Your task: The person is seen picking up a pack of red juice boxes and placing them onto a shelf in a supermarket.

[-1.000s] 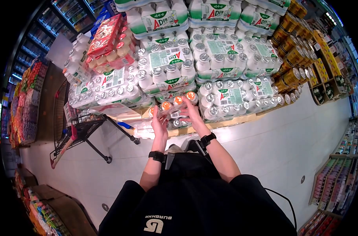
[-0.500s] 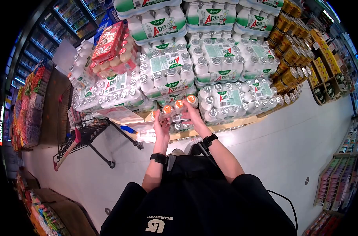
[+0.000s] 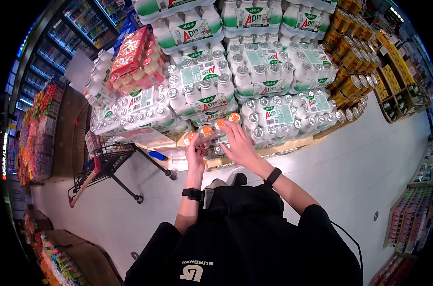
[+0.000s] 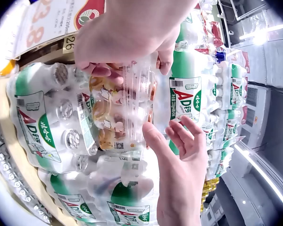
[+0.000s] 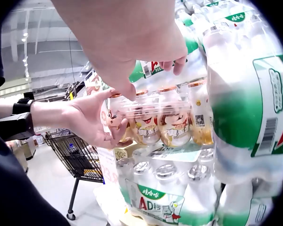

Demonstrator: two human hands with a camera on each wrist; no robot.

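A clear-wrapped pack of orange-capped bottles [image 3: 206,130] [image 4: 114,113] [image 5: 173,126] sits in a gap among white bottle packs. My left hand [image 3: 195,156] [image 4: 132,35] [image 5: 82,115] grips its left end, with the thumb by the caps and the fingers bent against the side. Over the caps reaches my right hand [image 3: 241,148] [image 4: 181,165] [image 5: 127,44], its fingers loosely spread and not wrapped round the pack. In the right wrist view its thumb is at the caps; whether it presses there, I cannot tell.
White bottle packs with green labels [image 3: 265,66] rise behind and on both sides. Gold cans [image 3: 352,86] are stacked at the right, a red carton [image 3: 130,50] lies on bottles at the left. A shopping cart [image 3: 109,164] stands left, and a price sign [image 4: 49,23] is beside the left hand.
My right wrist and forearm have swung outward to the right, and the hand lies more slantwise over the caps. The left hand has kept its hold on the pack's end.
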